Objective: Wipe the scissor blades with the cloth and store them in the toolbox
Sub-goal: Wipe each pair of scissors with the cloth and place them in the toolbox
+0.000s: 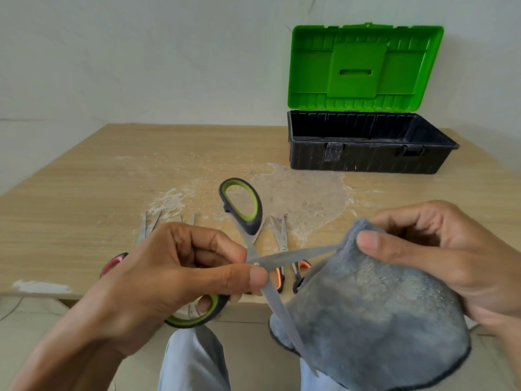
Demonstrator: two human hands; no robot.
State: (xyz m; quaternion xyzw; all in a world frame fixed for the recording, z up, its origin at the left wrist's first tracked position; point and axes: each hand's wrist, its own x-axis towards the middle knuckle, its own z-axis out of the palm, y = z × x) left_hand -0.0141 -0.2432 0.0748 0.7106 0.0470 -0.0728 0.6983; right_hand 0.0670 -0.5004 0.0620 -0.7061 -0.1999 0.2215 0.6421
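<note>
My left hand (174, 272) grips a pair of grey scissors with green-lined handles (242, 210), spread wide open above the table's front edge. One handle sticks up, the other sits under my fingers. My right hand (439, 258) pinches a grey cloth (372, 320) around the tip of the upper blade (298, 253). The other blade points down in front of the cloth. The toolbox (366, 153), black with a green lid, stands open at the back right of the table.
More scissors lie on the wooden table (84, 193): an orange-handled pair (282, 249), a pink-handled pair (112, 263) and steel blades (149, 224) partly hidden behind my left hand. White dusty stains cover the table's middle. My knees show below the front edge.
</note>
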